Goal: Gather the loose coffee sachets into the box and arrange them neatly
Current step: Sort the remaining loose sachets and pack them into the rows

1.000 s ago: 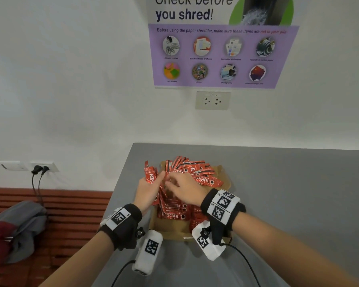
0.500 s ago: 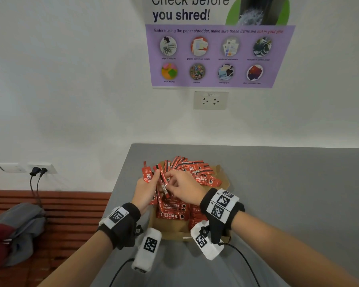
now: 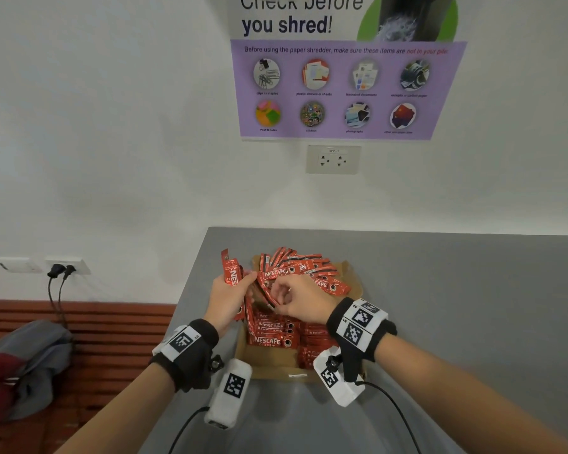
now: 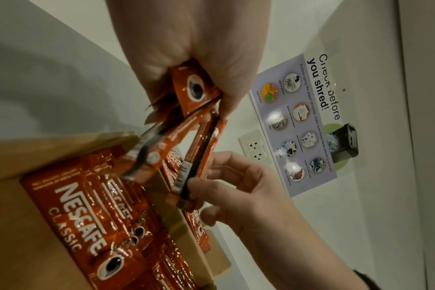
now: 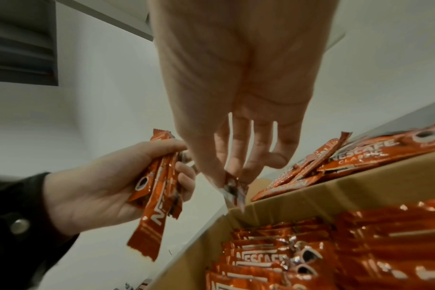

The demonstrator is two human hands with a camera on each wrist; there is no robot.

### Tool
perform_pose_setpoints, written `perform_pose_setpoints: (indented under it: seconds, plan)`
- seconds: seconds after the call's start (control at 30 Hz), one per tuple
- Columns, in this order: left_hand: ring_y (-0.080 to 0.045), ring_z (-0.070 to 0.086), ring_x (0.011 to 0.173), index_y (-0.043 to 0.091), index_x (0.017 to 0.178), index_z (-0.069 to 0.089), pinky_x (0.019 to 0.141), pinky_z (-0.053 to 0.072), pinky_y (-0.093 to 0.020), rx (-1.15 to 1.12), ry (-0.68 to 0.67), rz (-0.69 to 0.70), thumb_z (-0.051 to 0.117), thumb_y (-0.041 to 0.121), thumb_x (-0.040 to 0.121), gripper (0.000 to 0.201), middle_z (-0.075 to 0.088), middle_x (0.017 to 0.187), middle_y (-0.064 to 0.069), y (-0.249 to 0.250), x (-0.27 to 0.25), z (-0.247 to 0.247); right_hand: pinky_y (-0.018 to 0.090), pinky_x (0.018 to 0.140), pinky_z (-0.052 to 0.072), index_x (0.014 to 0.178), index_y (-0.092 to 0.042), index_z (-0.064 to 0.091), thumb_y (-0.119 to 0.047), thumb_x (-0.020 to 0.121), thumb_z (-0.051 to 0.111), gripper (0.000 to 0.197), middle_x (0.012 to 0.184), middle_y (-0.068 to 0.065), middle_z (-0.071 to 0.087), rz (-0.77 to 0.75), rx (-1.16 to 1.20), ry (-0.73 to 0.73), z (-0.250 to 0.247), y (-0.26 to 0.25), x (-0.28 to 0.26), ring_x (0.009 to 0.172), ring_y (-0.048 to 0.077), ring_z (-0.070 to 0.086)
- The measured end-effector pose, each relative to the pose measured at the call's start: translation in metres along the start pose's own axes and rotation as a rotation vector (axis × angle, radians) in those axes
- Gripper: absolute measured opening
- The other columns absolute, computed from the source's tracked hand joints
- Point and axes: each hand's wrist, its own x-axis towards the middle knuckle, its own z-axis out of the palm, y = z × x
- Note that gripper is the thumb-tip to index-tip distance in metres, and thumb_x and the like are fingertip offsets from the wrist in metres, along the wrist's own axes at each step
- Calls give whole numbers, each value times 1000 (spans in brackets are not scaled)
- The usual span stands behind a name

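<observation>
Sachets (image 3: 277, 339) reading "NESCAFE CLASSIC" fill box (image 3: 269, 368); poster (image 3: 341, 77) reads "you shred!"

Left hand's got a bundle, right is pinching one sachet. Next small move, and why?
Probably slide the single sachet pinched by the right hand alongside the bundle that the left hand grips, so the ends line up. The bundle is fanned, not squared, and a loose heap lies at the far end of the box, while the near rows lie flat.
</observation>
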Motion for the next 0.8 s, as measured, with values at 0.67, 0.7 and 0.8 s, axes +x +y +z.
perform_pose_setpoints:
  seconds: [0.67, 0.7, 0.8]
  plan:
    - [-3, 58, 48, 1, 100, 65, 52, 48, -16, 211, -275, -168, 68, 21, 83, 26, 66, 64, 3, 2, -6, -1, 13, 57, 34, 76, -12, 56, -1, 79, 64, 14, 71, -9, 48, -78, -151, 292, 3, 12, 4, 62, 4, 42]
    - [-2, 59, 49, 3, 99, 66, 51, 47, -15, 207, -266, -160, 69, 21, 83, 24, 65, 66, 3, 2, -6, 0, 14, 55, 34, 81, -12, 55, 0, 80, 62, 13, 70, -9, 47, -73, -138, 306, 4, 12, 3, 61, 4, 42]
    - [-1, 58, 48, 7, 95, 66, 49, 46, -13, 192, -181, -108, 69, 15, 82, 15, 64, 69, 2, 3, -7, 3, 18, 51, 41, 107, -12, 48, -4, 89, 53, 20, 72, -3, 53, -10, -19, 370, 5, 12, 2, 58, 7, 47]
